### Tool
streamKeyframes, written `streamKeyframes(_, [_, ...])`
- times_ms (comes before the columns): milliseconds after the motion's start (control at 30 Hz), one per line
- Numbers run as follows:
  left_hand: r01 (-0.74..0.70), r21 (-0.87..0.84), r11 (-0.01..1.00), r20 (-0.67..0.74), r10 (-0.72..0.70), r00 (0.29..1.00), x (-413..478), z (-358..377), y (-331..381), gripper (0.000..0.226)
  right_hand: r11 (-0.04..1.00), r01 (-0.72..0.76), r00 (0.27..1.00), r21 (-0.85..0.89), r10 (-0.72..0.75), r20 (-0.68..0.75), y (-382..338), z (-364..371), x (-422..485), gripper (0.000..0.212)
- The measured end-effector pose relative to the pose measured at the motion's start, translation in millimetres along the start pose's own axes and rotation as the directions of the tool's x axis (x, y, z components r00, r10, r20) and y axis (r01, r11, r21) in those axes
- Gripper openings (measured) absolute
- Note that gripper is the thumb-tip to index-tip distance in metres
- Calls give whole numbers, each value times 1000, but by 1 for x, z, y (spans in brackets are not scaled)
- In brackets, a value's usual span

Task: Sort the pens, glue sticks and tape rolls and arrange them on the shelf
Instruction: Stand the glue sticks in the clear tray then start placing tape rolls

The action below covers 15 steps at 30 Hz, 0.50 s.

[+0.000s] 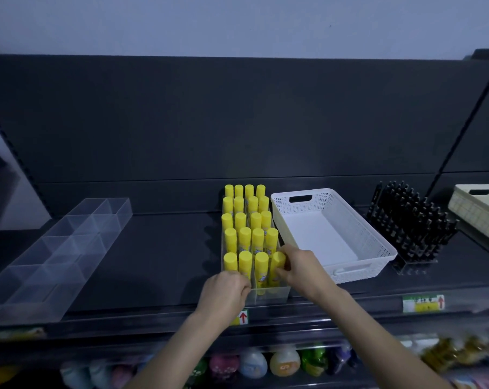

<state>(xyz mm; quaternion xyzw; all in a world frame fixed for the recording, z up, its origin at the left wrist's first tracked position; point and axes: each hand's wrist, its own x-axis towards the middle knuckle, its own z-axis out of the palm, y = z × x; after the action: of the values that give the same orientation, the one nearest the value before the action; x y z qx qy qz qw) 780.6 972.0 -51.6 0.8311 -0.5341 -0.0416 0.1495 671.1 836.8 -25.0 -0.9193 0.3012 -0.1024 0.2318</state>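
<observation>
Yellow glue sticks (244,237) stand upright in five rows of four inside a clear tray (274,296) at the middle of the dark shelf (167,262). The tray is split lengthwise by a divider.

Right hand (302,270): thumb and fingers are wrapped round the near-right stick (277,262) in the nearest row.

Left hand (226,293): fingers are curled against the near-left corner of the tray. Whether they grip the tray wall or a stick cannot be told. The two hands are apart, one at each near corner.

White basket (336,234): just right of the tray, touching or nearly so.

Black pens (411,223): upright in a rack, right of the basket.

Beige basket (479,209): far right, partly out of frame.

Clear organizer (55,248): well left of the tray, lying diagonally.

Price labels (422,303) sit on the near shelf edge. Blurred bottles (254,363) line the level below.
</observation>
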Motion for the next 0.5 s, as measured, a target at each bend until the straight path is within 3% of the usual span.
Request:
streamKeyframes(267, [-35, -3, 999, 11, 35, 999, 1, -4, 1, 27, 999, -45, 999, 2, 45, -22, -6, 1, -3, 24])
streamKeyframes(500, [-26, -39, 999, -56, 24, 998, 5, -14, 17, 26, 994, -63, 992, 93, 73, -99, 6, -29, -12, 41])
